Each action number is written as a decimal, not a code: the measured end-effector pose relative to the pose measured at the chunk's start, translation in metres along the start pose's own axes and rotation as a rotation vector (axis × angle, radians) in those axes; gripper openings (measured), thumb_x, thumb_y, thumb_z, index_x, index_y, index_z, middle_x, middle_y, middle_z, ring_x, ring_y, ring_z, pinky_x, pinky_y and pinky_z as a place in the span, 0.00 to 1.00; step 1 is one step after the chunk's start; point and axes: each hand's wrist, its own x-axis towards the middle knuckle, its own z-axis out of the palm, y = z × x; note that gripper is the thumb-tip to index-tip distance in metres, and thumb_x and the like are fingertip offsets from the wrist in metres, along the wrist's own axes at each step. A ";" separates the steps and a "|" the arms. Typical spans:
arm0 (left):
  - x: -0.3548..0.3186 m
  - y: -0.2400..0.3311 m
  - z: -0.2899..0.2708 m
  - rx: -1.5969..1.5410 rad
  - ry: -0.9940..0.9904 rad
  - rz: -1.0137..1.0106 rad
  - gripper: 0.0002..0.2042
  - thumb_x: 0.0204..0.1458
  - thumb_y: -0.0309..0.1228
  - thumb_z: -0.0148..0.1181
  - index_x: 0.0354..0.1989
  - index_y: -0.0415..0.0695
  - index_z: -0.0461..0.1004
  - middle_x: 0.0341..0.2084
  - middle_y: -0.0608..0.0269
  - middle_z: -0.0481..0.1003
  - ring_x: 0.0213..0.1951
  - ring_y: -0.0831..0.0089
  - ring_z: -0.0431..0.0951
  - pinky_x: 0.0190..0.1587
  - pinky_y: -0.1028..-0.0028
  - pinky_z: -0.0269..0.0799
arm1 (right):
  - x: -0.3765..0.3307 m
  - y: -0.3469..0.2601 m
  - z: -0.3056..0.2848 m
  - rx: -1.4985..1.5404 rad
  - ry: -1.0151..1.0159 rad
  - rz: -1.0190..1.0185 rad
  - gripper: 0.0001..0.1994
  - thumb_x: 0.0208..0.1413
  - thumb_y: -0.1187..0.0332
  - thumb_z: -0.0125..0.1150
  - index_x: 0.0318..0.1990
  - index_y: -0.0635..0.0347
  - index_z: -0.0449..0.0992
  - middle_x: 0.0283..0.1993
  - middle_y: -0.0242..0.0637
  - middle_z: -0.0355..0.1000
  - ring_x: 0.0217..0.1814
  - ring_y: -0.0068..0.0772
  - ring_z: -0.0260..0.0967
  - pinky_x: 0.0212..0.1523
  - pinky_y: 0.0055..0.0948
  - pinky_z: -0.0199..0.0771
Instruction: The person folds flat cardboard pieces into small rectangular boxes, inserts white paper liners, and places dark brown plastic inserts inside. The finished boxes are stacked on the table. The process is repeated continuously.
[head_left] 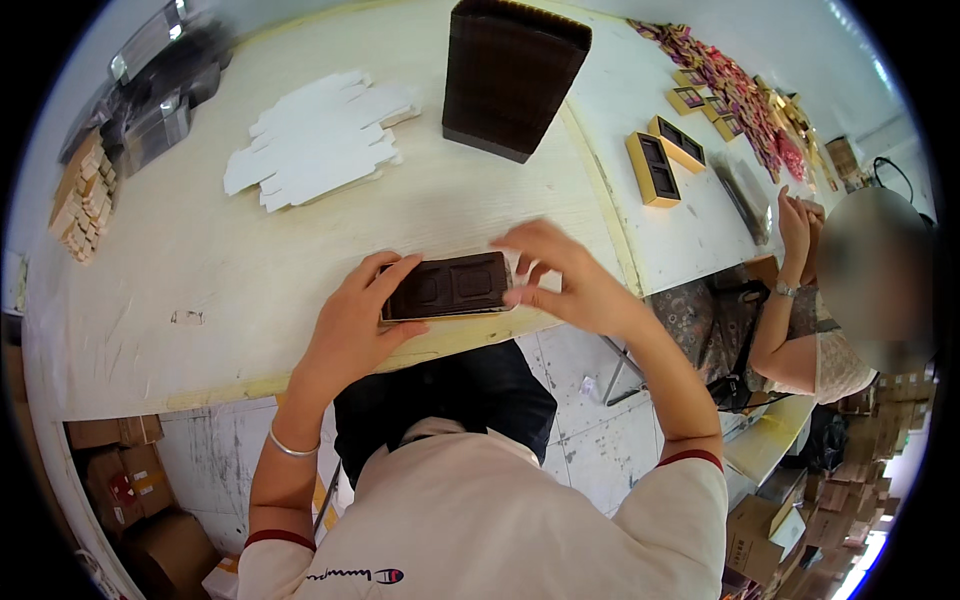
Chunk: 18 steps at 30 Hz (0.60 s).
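Note:
A dark brown plastic tray [450, 284] with two square recesses lies lengthwise near the table's front edge. A thin pale rim shows along its near side, seemingly a shallow box around it. My left hand [352, 325] grips the tray's left end, thumb on the near side and fingers over the far side. At the opposite end is my right hand [575, 285], its fingers spread and curved. The right thumb is close to the tray's corner; whether it touches I cannot tell.
Beyond the tray stand a tall stack of brown trays [512, 80] and a pile of white flat cartons [315, 140]. Clear plastic pieces [160, 130] lie far left. On the right are gold boxes [655, 170], a heap of small wrapped pieces [715, 75] and a seated person [840, 350].

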 end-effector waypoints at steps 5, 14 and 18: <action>0.003 0.010 0.003 0.090 0.026 0.073 0.44 0.34 0.41 0.74 0.64 0.46 0.60 0.64 0.50 0.56 0.62 0.49 0.59 0.61 0.59 0.61 | -0.001 0.015 0.030 -0.158 0.016 -0.329 0.16 0.49 0.70 0.66 0.46 0.63 0.74 0.37 0.43 0.67 0.35 0.41 0.68 0.36 0.32 0.71; 0.007 0.019 0.000 0.280 0.006 0.115 0.47 0.33 0.52 0.72 0.64 0.48 0.61 0.65 0.52 0.54 0.64 0.43 0.52 0.64 0.51 0.52 | 0.012 0.014 0.048 -0.550 0.035 -0.602 0.25 0.35 0.78 0.64 0.47 0.67 0.74 0.28 0.39 0.64 0.30 0.39 0.67 0.29 0.34 0.69; 0.005 0.017 0.001 0.348 -0.026 0.149 0.42 0.35 0.45 0.72 0.64 0.52 0.62 0.66 0.55 0.54 0.66 0.41 0.49 0.64 0.49 0.52 | 0.010 0.007 0.037 -0.479 -0.108 -0.433 0.21 0.42 0.76 0.59 0.49 0.65 0.72 0.33 0.39 0.69 0.35 0.41 0.71 0.34 0.36 0.71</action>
